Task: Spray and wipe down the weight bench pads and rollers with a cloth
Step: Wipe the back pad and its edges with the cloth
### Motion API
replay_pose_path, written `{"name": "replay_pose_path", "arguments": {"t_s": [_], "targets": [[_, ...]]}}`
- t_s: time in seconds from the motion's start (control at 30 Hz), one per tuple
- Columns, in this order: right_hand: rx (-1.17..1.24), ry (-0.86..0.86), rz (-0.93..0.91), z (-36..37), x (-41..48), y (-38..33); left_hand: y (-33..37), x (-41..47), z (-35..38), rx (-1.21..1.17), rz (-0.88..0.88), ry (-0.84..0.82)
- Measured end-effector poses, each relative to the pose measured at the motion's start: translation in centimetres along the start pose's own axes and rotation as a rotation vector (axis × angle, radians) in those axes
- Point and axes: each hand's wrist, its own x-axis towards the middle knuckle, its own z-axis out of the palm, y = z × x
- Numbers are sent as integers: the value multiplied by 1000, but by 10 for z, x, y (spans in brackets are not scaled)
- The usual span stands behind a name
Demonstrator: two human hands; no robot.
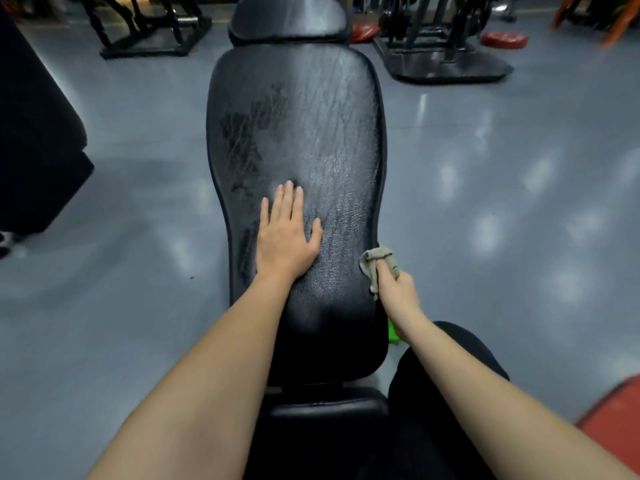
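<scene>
You are pressing your left hand point(287, 233) flat on the pad point(311, 116), fingers point(291, 202) straight and close together, probably to brace yourself. Your right hand point(398, 289) is gripping the bunched cloth point(375, 261), fingers curled round it, at the pad's right rim. Dark, wet-looking patches are showing ahead and left of your left fingers, likely spray not yet wiped. Something green point(393, 332) is peeking from under your right wrist, and you cannot tell what. Racks point(152, 32) are standing far beyond, blocking nothing.

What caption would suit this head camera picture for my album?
Left hand flat on the black bench pad, right hand holding a grey cloth at its edge.
</scene>
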Motion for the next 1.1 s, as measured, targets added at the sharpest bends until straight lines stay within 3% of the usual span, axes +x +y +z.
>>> {"name": "replay_pose_path", "arguments": {"t_s": [0.2, 0.53, 0.63, 0.97, 1.1], "targets": [[-218, 27, -20, -14, -33, 36, 5, -4, 2, 15, 6, 10], [-133, 195, -123, 11, 44, -83, 0, -2, 5, 37, 40, 44], [-163, 219, -177, 17, 32, -63, 1, 1, 4, 28, 36, 50], [-145, 327, -34, 22, -54, 56, -1, 2, 6, 16, 32, 42], [-74, 330, 12, 24, -62, 63, -1, -1, 5, 7, 44, 45]]}}
